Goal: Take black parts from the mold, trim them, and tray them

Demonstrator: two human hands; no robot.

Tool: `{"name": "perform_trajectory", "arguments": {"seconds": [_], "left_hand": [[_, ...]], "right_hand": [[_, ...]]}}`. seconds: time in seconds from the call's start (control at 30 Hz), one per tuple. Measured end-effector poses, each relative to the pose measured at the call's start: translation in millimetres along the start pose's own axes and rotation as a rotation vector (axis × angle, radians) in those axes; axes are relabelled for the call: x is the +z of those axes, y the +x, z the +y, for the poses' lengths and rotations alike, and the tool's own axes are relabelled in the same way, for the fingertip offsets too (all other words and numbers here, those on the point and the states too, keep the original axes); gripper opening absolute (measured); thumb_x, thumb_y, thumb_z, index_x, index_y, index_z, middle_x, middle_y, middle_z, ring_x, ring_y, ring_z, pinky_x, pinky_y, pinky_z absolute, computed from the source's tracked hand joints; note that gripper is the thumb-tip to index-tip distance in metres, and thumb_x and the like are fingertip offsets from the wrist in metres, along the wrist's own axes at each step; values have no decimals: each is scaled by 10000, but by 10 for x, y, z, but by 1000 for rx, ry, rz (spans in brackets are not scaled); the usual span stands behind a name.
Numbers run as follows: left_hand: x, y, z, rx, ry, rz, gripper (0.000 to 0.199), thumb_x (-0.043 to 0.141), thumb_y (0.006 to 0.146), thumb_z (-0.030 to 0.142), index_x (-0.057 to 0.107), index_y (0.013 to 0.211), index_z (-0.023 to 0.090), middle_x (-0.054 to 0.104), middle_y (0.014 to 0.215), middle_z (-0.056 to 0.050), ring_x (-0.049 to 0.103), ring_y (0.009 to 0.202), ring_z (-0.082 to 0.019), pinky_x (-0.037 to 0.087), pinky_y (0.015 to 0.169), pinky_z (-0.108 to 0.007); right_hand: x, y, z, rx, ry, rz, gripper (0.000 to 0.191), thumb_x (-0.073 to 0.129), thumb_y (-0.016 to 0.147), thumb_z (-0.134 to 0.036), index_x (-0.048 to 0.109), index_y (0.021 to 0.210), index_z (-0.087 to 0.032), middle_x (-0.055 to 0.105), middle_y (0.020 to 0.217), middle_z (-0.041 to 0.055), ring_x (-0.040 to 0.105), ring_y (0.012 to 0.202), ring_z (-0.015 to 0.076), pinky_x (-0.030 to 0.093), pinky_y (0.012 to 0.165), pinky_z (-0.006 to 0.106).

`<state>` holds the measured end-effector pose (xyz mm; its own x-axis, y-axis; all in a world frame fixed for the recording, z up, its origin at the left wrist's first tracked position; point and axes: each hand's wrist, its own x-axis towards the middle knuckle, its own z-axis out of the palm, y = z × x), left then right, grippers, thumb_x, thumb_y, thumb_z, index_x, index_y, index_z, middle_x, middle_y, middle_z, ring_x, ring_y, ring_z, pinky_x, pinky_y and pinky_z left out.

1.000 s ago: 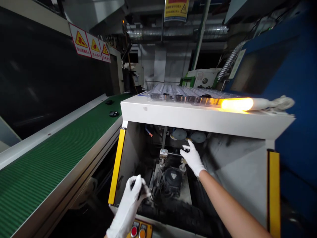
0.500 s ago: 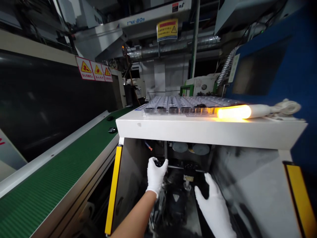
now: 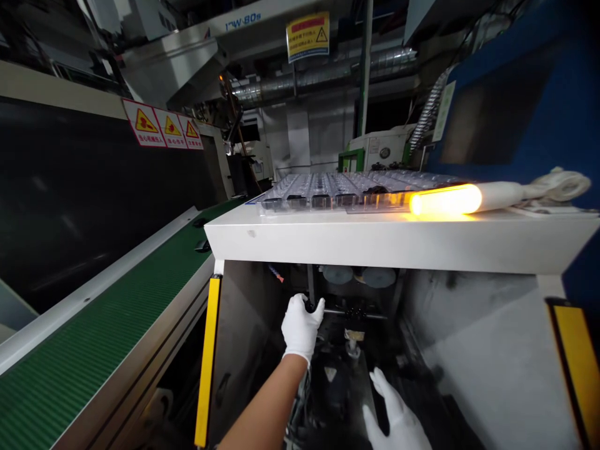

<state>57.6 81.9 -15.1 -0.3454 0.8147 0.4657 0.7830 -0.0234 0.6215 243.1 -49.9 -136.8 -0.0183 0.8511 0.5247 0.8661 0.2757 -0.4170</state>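
Observation:
My left hand (image 3: 300, 326), in a white glove, reaches into the machine's opening at the left end of a metal rod (image 3: 334, 311). Its thumb and fingers curve around a small black part (image 3: 309, 306), mostly hidden by the glove. On the rod's middle sits a dark glossy clump (image 3: 355, 310). Below it stands a small fixture with a tan top (image 3: 354, 335). My right hand (image 3: 394, 414), also gloved in white, is lower right in the opening. Its thumb and fingers are spread with nothing between them.
Above the opening, a white ledge (image 3: 375, 242) carries clear plastic trays (image 3: 319, 190) and a glowing yellow lamp (image 3: 445, 200). A green conveyor belt (image 3: 107, 325) runs along the left with black pieces (image 3: 202, 246). Yellow bars (image 3: 207, 362) edge the opening's sides. Two grey discs (image 3: 338, 275) hang inside.
My right hand has drawn back, down and away from the rod. My left hand has shifted slightly right, still curved around the small black part. The whole view has moved a little.

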Motion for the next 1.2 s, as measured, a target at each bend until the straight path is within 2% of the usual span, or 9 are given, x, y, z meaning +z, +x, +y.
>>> {"name": "perform_trajectory", "arguments": {"seconds": [0.13,0.27,0.37,0.47,0.67,0.8,1.0,1.1,1.2], "left_hand": [[-3,3,-26,-48,-258,-38,341,601,811,541,552,940,229,659,887,-25,639,816,-193,450,757,-298],[25,34,-40,-224,-466,-111,295,637,782,492,549,851,220,645,780,-7,610,729,-164,455,717,-282],[58,38,-60,-227,-549,-161,275,649,770,469,552,793,213,642,759,-7,600,721,-153,455,704,-267],[70,21,-79,-228,-524,-136,242,632,783,449,552,797,221,646,770,-1,600,723,-147,452,706,-261],[35,20,-113,-218,-278,-171,245,613,791,503,574,789,262,675,765,15,607,704,-172,421,669,-286],[75,14,-124,-225,-352,-166,234,603,802,487,562,797,257,672,761,11,617,704,-163,438,680,-277],[58,-21,-76,-250,-467,-151,226,638,788,439,559,829,231,675,799,-7,636,756,-160,475,737,-281],[-63,-13,-85,-220,-504,-224,289,681,767,466,586,858,209,693,841,-35,648,796,-173,494,777,-298],[-200,35,-174,-166,-604,-322,382,739,742,382,622,1048,186,712,1030,-78,659,956,-193,498,906,-320]], "right_hand": [[26,-60,19,26,26,-32,546,479,910,-301,371,1418,-135,662,1265,117,646,1135,222,592,896,319],[-6,-93,7,95,4,-73,529,463,917,-330,390,1409,-152,652,1284,107,642,1143,222,596,897,330],[-51,-91,-61,134,-8,-87,526,442,918,-340,406,1401,-135,648,1287,119,637,1152,234,590,917,358],[-86,-87,-135,154,-14,-93,524,428,914,-324,423,1394,-112,645,1286,138,633,1158,243,580,936,377],[-53,-100,-216,144,12,-126,520,458,890,-285,455,1383,-118,658,1263,142,650,1128,237,579,930,363],[-86,-51,-346,122,30,-95,509,492,863,-257,487,1354,-125,683,1204,149,669,1080,254,582,912,393],[-355,79,-538,49,94,-22,484,505,865,-247,498,1339,-147,674,1210,141,656,1093,252,567,932,400],[-457,58,-513,45,103,2,476,486,889,-276,488,1347,-144,660,1236,147,645,1117,256,557,954,415],[-531,19,-444,83,107,1,481,463,911,-322,482,1358,-145,636,1278,156,627,1149,271,538,978,453]]}}
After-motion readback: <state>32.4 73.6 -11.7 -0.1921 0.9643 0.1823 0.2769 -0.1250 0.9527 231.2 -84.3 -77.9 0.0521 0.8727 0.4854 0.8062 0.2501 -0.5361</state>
